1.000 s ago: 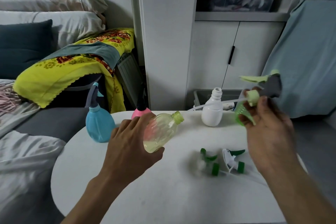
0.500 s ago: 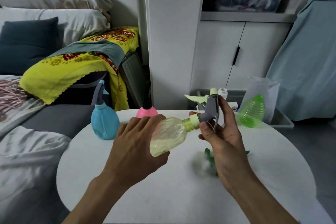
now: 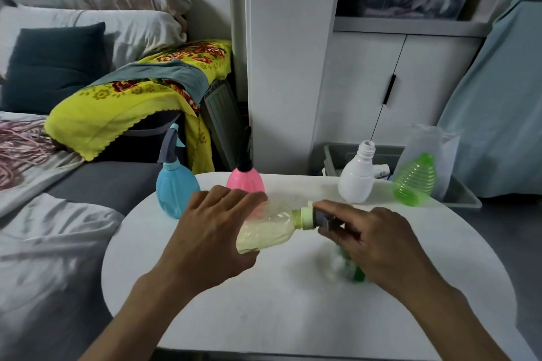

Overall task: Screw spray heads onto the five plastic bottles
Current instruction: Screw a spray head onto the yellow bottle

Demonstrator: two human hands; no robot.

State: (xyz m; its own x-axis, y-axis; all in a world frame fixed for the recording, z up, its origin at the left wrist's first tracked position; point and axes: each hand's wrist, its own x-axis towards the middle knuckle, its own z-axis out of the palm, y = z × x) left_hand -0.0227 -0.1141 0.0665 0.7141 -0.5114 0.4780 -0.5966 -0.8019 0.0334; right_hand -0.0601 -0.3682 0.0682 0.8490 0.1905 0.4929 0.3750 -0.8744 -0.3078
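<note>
My left hand [image 3: 214, 231] grips a pale yellow bottle [image 3: 267, 231] held sideways above the white table [image 3: 264, 316]. My right hand [image 3: 378, 240] is closed on a grey spray head [image 3: 321, 217] whose light green collar sits on the bottle's neck. At the back left stand a blue bottle [image 3: 176, 190] and a pink bottle [image 3: 245, 180], each with a spray head on. A white bottle [image 3: 356, 182] and a green ribbed bottle [image 3: 415, 182] stand at the back right with bare necks. Loose green-trimmed spray heads [image 3: 350, 269] lie blurred under my right hand.
A grey bin [image 3: 463, 196] with a clear plastic bag sits behind the table on the right. A white cabinet [image 3: 381, 91] stands behind. On the left a sofa carries a yellow flowered cloth [image 3: 132, 99] and pillows. A white sheet [image 3: 44, 243] lies at the table's left edge.
My right hand brought the grey spray head from the right to the yellow bottle's neck and has since turned over on it. The bottle has tipped closer to level.
</note>
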